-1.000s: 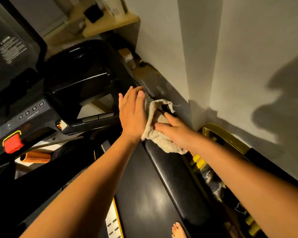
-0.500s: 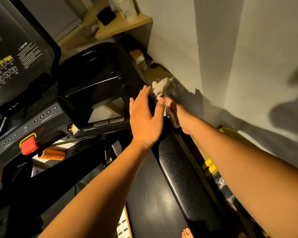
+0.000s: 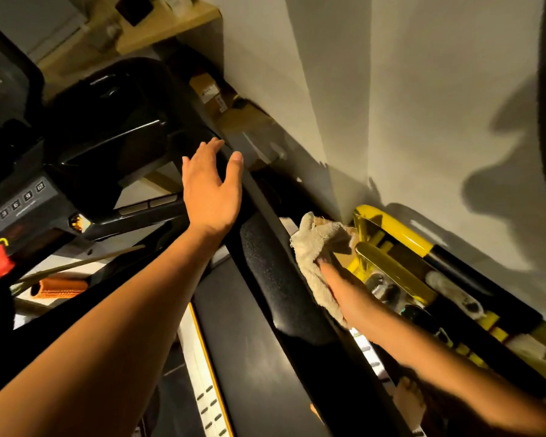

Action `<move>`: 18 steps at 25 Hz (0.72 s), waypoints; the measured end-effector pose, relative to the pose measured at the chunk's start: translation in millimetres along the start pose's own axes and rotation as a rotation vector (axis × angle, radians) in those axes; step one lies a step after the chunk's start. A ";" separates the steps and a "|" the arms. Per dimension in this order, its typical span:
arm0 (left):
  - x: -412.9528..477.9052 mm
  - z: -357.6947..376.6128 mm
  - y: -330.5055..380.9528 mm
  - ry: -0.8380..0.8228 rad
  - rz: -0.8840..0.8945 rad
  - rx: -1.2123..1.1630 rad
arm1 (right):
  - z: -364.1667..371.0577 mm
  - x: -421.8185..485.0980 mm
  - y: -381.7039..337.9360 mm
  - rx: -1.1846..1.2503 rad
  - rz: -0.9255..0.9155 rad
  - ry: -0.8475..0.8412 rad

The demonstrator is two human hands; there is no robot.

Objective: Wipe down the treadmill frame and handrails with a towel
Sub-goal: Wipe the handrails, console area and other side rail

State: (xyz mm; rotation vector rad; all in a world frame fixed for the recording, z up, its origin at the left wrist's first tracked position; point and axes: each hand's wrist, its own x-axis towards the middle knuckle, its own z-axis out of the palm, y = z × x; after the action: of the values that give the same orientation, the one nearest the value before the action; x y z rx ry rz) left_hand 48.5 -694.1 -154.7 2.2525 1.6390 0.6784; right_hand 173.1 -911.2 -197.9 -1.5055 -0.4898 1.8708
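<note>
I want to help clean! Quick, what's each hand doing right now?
Left hand: open, fingers spread, holding nothing.
Right hand: holding the towel at the handrail.

Your left hand point(image 3: 212, 190) is hanging over the far end of the handrail point(image 3: 271, 279), which is running back toward you and passing between your two hands. Your right hand point(image 3: 350, 298) is sitting nearer you, on the rail's outer side, holding the towel point(image 3: 312, 257), which is bunching ahead of its thumb, just beside the rail. The console point(image 3: 29, 197) is sitting left of your left hand, and the treadmill belt point(image 3: 249, 357) is lying right of your left forearm. Just right of your right hand, a tubular rack point(image 3: 394, 231) is standing against the wall point(image 3: 423, 89).
</note>
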 end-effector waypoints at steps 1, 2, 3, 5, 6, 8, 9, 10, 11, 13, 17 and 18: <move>0.2 0.4 0.0 0.001 -0.003 -0.001 | 0.7 -7.3 -2.3 -0.024 0.046 -0.006; 0.2 0.7 0.3 0.002 -0.006 -0.003 | 5.2 -12.5 -8.2 -0.093 0.069 0.018; 0.1 0.3 0.5 0.006 -0.009 -0.007 | 11.0 -16.0 -14.7 -0.228 0.011 0.050; -1.1 -0.7 -1.0 0.009 -0.006 -0.013 | 26.7 -20.6 -29.7 -0.607 -0.231 0.140; -1.7 -0.5 -1.1 0.009 0.003 -0.018 | 35.7 -19.2 -41.4 -0.715 -0.334 0.204; -2.3 0.5 -0.8 0.024 0.006 -0.036 | 48.7 0.7 -58.6 -0.819 -0.413 0.299; -1.4 1.3 0.1 0.039 -0.001 -0.056 | 52.5 14.1 -67.1 -0.814 -0.431 0.333; -1.0 1.2 0.7 0.054 -0.012 -0.077 | 55.0 25.5 -74.3 -0.786 -0.458 0.348; -1.6 0.4 0.6 0.065 -0.020 -0.100 | 56.8 33.9 -80.6 -0.746 -0.476 0.356; -3.7 -0.3 -1.0 0.073 -0.013 -0.153 | 58.3 39.2 -87.0 -0.688 -0.487 0.369; -3.0 -3.9 3.3 -0.032 0.013 -0.108 | 64.8 23.6 -95.2 -0.756 -0.430 0.390; -6.7 -10.0 3.2 -0.107 0.016 -0.072 | 65.8 14.1 -98.2 -0.858 -0.418 0.402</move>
State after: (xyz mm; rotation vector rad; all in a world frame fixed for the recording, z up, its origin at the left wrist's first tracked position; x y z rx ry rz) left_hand 44.3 -702.0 -146.1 2.2130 1.5240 0.6004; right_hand 135.0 -824.5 -125.7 -2.0327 -1.3936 1.0100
